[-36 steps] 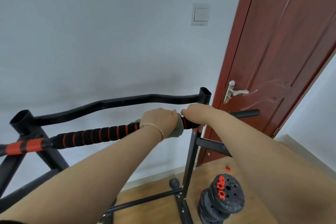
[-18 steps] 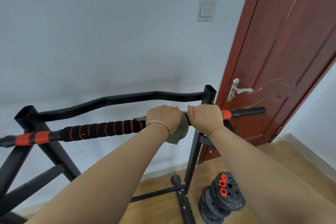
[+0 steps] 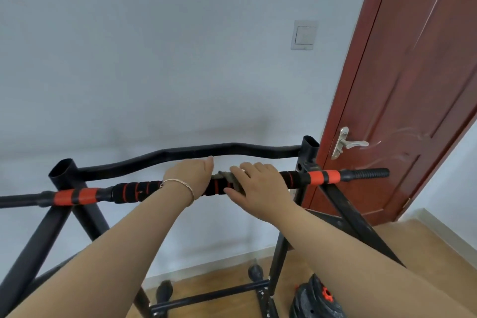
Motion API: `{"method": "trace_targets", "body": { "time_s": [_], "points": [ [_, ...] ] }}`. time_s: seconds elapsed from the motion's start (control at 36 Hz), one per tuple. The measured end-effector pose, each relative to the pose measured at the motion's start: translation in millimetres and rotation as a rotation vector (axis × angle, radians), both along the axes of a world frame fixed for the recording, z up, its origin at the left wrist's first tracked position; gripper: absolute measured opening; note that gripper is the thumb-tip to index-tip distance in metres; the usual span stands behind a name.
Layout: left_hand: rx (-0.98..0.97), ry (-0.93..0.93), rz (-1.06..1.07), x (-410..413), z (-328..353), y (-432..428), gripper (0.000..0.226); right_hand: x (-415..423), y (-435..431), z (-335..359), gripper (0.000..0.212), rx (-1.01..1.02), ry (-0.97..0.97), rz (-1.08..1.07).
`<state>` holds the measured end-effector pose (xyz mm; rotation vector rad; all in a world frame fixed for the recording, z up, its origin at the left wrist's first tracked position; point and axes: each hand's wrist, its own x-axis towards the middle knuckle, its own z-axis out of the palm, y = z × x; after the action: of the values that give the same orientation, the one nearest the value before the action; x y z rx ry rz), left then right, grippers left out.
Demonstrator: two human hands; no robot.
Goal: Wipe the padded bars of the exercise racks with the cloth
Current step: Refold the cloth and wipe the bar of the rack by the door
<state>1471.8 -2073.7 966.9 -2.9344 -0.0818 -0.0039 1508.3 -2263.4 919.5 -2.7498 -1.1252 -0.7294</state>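
The padded bar (image 3: 136,191), black foam with red rings and orange bands near both ends, lies across the black rack (image 3: 308,147) in front of me. My left hand (image 3: 189,175) is curled over the foam near the middle, a thin bracelet on the wrist. Just to its right, my right hand (image 3: 258,184) lies over the bar with its fingers pressing the grey-green cloth (image 3: 223,175) onto the foam. Only a small fold of the cloth shows between the two hands; the rest is hidden under my right hand.
A curved black bar (image 3: 232,148) runs behind the padded one. A red-brown door (image 3: 413,85) with a metal handle (image 3: 348,143) stands close on the right. Black weight plates (image 3: 317,299) with orange hubs sit on the wooden floor (image 3: 426,240) by the rack's foot.
My right hand slid left from the bar's right end toward the middle and now covers the cloth, which was under my left hand. My left hand moved slightly left.
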Motion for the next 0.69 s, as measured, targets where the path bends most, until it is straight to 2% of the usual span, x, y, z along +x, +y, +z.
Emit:
{"method": "trace_targets", "body": {
  "time_s": [0.08,0.17,0.22,0.28,0.36,0.44,0.47,0.53,0.61,0.69],
  "points": [
    [0.070,0.015,-0.016,-3.8,-7.9,0.8,0.048,7.9,2.7,-10.3,0.054,0.003,-0.120,-0.045],
    [0.127,-0.011,-0.024,-6.9,-9.4,-3.2,0.051,14.4,8.3,-7.6,0.049,0.040,-0.209,-0.074],
    [0.123,-0.030,-0.015,-7.3,-9.5,-4.3,0.054,17.4,12.9,-1.3,0.041,-0.052,-0.191,-0.113],
    [0.103,-0.035,-0.003,-7.7,-8.8,-5.5,0.058,18.0,16.9,9.7,0.026,-0.228,-0.109,-0.122],
    [0.113,-0.114,-0.026,-10.6,-12.6,-5.7,0.053,26.9,24.5,33.8,0.021,-0.309,0.141,-0.091],
    [0.122,-0.227,-0.050,-19.0,-22.8,-7.9,0.017,40.5,31.4,56.3,0.034,-0.165,0.752,-0.225],
    [0.114,-0.268,-0.062,-19.9,-25.3,-7.7,0.017,43.1,31.9,57.5,0.035,-0.126,0.840,-0.224],
    [0.146,-0.225,-0.042,-19.2,-25.9,-7.3,0.018,42.7,31.0,57.3,0.036,-0.151,0.782,-0.177],
    [0.121,-0.161,-0.021,-15.7,-20.3,-6.6,0.029,36.0,18.0,49.3,0.037,-0.143,0.368,-0.101],
    [0.104,-0.075,-0.009,-9.1,-11.4,-9.0,0.045,31.5,-4.3,44.1,0.036,-0.083,0.123,-0.152]
  ]
}}
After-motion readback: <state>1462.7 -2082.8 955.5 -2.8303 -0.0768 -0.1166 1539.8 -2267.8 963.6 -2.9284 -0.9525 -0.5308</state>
